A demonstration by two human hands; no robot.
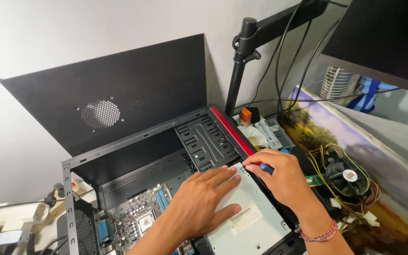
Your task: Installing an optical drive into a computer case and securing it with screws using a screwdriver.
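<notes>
Head view: your left hand (pixel 199 200) lies flat, fingers spread, on the one grey optical drive (pixel 251 212) sitting in the open black PC case (pixel 119 156). Your right hand (pixel 284 177) pinches one blue-handled screwdriver (pixel 265 167) at the drive's top edge. I'd say keep that palm pressing down so the tip stays seated. One motherboard (pixel 140 217), one loose fan (pixel 345 177).

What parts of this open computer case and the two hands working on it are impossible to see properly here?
Head view:
- Tool tip: the right hand wraps a blue-and-red handled screwdriver; its fingers hide the tip.
- Flat grey metal drive: the left hand lies on it, hiding that part; the bottom edge cuts its near end.
- Green motherboard: cut off by the bottom edge and the left forearm.
- White label on the drive: print too small.
</notes>
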